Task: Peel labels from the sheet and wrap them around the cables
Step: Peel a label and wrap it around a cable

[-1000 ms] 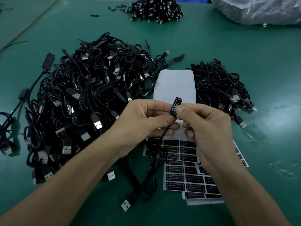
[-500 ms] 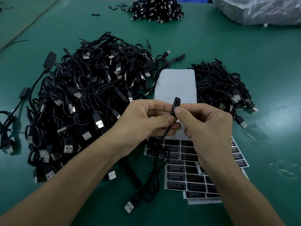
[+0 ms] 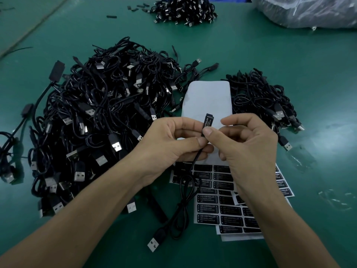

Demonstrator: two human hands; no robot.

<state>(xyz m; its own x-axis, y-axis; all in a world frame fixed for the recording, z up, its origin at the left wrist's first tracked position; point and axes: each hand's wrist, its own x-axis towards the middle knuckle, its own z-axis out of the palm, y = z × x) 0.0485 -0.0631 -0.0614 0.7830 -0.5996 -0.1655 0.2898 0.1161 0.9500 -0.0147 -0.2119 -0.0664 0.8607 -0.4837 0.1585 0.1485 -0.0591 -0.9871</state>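
pinched at dead centre between both hands: the cable (image 3: 183, 192), taken at its slim black block (image 3: 208, 116), tilted toward 1 o'clock, with a printed label (image 3: 205, 124) lying along the near face. gripped from 9 o'clock by the left hand (image 3: 173, 144), thumb and forefinger curled on the lead just under the block. pinched from 3 o'clock by the right hand (image 3: 249, 147), thumb pad pressing the label's lower end, other fingers bent behind. dangling toward 6 o'clock in a loose loop over the label sheet (image 3: 216, 202), ending in a usb plug (image 3: 153, 244) at 7 o'clock on the green mat (image 3: 289, 55).

judged mid-wrap. to do it well: steady the block with the left pinch, square the label's long edge with the block's edge, then roll the right thumb from stuck side to free side, smoothing along the length so that no bubble or skew sets in. avoid fingering the adhesive. cannot tell whether the far face is already stuck down.

heaped from 9 to 11 o'clock, a large pile of cables (image 3: 108, 117); at 2 o'clock, a smaller pile (image 3: 260, 101); at 12, a bare white backing sheet (image 3: 208, 97).
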